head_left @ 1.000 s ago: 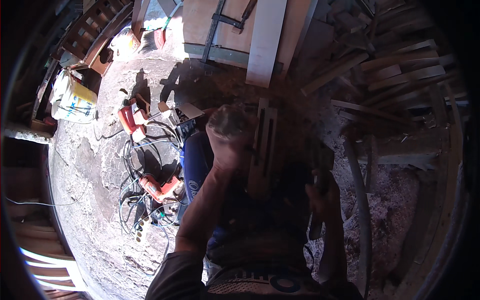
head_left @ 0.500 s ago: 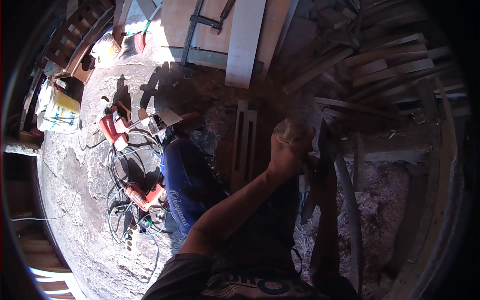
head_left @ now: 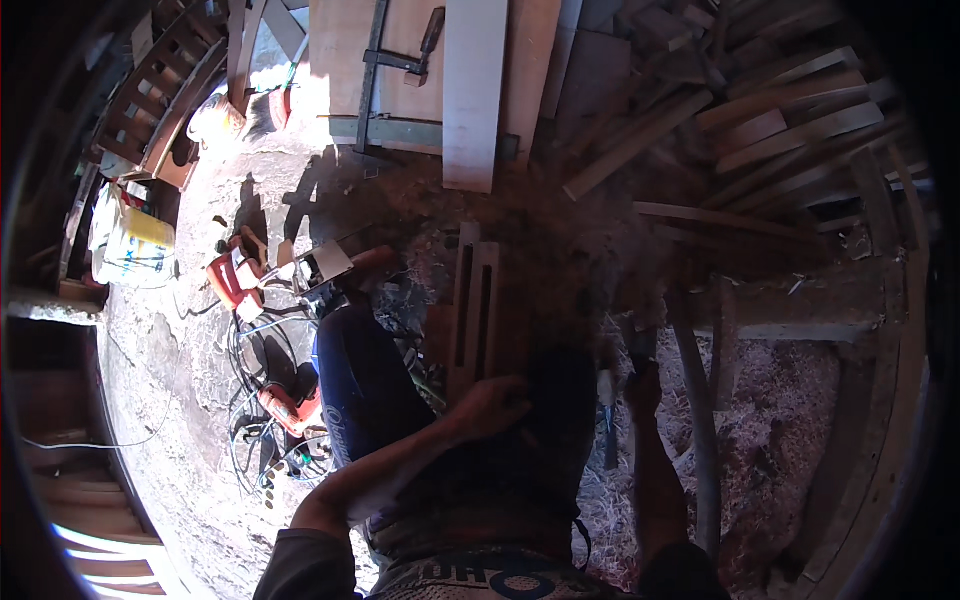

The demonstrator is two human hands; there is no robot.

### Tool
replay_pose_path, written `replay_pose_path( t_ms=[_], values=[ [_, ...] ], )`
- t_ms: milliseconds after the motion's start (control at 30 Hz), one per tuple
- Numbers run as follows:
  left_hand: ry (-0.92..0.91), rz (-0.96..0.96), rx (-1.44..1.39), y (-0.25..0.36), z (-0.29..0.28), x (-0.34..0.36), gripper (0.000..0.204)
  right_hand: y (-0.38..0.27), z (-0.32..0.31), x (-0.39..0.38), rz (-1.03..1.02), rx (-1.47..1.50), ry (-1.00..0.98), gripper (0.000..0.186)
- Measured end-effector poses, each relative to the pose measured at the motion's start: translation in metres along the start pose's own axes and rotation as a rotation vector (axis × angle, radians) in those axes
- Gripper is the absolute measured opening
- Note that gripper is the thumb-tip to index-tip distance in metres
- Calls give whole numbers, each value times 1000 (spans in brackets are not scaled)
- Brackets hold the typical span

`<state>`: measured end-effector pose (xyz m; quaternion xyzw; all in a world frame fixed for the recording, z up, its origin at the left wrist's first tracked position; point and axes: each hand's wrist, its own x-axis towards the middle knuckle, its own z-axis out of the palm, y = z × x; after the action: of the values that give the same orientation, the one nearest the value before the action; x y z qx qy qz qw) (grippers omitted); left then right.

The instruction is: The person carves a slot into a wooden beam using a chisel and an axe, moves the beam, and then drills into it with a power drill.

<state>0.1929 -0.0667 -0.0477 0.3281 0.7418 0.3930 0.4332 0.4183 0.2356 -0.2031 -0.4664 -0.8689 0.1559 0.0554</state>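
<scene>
A slotted wooden piece [head_left: 478,310] with two long dark grooves lies in front of me, its near end between my legs. My left hand [head_left: 490,406] is at that near end, its fingers curled over the wood in deep shade. Low at the right, my right hand [head_left: 643,388] is closed round a dark flat-bladed tool [head_left: 640,342] that points away from me; its exact kind is too dark to tell. Beside my right leg stands a slim tool [head_left: 608,415] with a pale upper part, apart from both hands.
To the left lie an orange power tool [head_left: 235,277], a red drill [head_left: 290,408] and tangled cables [head_left: 245,350]. Ahead, a clamp [head_left: 400,62] and a pale board [head_left: 472,100] rest by panels. Stacked timber [head_left: 800,125] fills the far right; a beam [head_left: 790,305] crosses nearer.
My left hand has come down and left from its raised place beside the right hand to the slotted piece's near end. My right hand has lowered with the dark tool. The view has shifted slightly.
</scene>
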Motion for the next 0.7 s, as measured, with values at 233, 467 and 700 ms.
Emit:
replay_pose_path(
  t_ms=[233, 467, 700],
  values=[
    [-139, -88, -170, 18, 3, -9, 34, 28, 47, -76, -151, 77, 91, 35],
    [-51, 64, -106, 1, 3, -13, 35, 84, 115, -121, -295, 87, 121, 50],
    [37, 183, -127, -16, 1, -10, 32, 47, 76, -102, -447, -132, 90, 41]
  ],
)
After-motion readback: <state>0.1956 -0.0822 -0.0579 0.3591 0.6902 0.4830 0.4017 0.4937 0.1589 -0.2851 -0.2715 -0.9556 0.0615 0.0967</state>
